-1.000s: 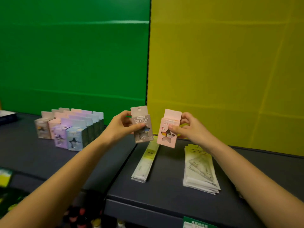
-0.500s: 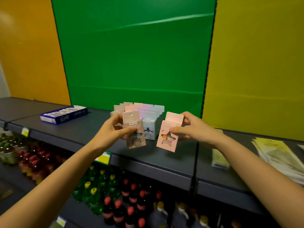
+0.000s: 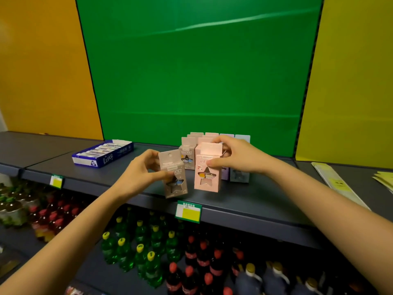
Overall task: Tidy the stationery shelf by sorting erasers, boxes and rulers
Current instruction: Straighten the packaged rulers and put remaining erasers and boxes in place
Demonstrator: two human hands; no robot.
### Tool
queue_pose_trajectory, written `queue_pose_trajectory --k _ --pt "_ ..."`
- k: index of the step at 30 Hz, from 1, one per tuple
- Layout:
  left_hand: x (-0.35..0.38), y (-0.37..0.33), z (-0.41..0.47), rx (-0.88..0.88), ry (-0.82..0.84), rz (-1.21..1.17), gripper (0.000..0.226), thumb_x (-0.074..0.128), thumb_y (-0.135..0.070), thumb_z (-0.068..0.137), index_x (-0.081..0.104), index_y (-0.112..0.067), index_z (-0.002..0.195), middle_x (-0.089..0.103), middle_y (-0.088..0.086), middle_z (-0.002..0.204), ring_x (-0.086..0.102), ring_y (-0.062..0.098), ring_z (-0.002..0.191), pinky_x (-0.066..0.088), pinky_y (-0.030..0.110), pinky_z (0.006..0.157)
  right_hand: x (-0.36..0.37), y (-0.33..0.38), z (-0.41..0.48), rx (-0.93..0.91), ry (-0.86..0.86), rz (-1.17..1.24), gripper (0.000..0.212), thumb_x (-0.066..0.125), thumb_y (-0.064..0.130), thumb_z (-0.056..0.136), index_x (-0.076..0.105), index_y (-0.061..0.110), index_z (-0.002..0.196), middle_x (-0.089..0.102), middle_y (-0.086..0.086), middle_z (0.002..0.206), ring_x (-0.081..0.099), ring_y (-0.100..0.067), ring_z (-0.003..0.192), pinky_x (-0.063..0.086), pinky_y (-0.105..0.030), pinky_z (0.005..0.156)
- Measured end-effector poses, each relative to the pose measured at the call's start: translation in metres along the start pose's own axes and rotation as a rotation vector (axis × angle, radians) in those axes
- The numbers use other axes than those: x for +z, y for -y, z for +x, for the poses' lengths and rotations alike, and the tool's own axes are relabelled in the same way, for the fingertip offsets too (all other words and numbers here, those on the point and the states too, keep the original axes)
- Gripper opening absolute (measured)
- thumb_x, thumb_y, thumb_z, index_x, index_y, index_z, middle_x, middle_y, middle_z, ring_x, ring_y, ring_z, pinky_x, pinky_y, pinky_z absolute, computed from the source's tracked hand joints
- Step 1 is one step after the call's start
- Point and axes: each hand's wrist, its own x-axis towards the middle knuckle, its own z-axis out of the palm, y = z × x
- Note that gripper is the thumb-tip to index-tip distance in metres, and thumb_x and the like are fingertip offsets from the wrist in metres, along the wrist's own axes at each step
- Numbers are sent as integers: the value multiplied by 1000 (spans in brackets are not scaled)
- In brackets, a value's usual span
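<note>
My left hand (image 3: 140,173) grips a grey-beige box (image 3: 173,174) with a star window, tilted, low over the dark shelf (image 3: 244,211). My right hand (image 3: 236,155) holds a pink star-window box (image 3: 207,170) by its top flap; its base rests at or just above the shelf, right in front of a cluster of pastel boxes (image 3: 238,175). The two held boxes are side by side, a small gap between them. A packaged ruler (image 3: 336,182) lies on the shelf at the right.
A blue tray of erasers (image 3: 104,155) sits on the shelf to the left. Yellow-green packets (image 3: 385,179) lie at the far right edge. Price tags (image 3: 188,211) hang on the shelf lip. Green and red-capped bottles (image 3: 148,252) fill the shelf below.
Both hands moved left from the ruler stacks to the box cluster and lowered. The pink box now stands at the front of the cluster; the grey-beige box has come down beside it.
</note>
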Motion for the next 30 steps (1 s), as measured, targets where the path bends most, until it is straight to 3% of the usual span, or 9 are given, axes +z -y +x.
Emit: queue_pose_trajectory --k 3,7,12,22,26,30 --pt "1 12 18 22 1 -8 35 76 -15 71 56 -16 99 66 -3 88 63 20 85 48 24 74 0 0 20 -22 -29 -118 46 72 33 77 51 18 115 61 1 100 53 -6 72 45 -24 69" --pt "-2 23 43 59 25 -1 33 78 -16 69 53 -28 87 62 -6 85 59 14 80 49 24 74 -4 -3 45 -46 -46 -160 46 73 32 75 52 18 113 60 4 97 55 -5 74 49 -30 78" --pt "-2 39 69 87 65 -2 33 79 -19 67 54 -27 87 64 1 93 61 12 84 49 11 70 5 -10 69 -56 -53 -196 50 76 31 73 49 17 113 65 -2 106 62 -18 89 52 -37 84" --pt "-3 65 107 127 189 -55 36 81 -17 64 55 -24 88 62 -3 88 61 13 83 52 24 76 25 -22 80 21 -121 -248 46 77 32 71 49 22 106 67 1 96 63 -19 85 51 -36 79" --pt "-1 69 114 181 222 -87 39 81 -16 64 53 -26 89 62 -4 91 62 6 78 53 17 72 31 -22 80 71 -149 -297 48 78 31 71 50 21 108 67 1 97 63 -16 86 51 -34 80" --pt "4 73 116 223 186 -142 41 79 -12 66 50 -29 90 59 -5 91 60 10 79 52 10 68 40 -22 76 99 -193 -358 48 77 32 70 53 20 110 63 1 107 59 -16 90 50 -34 82"
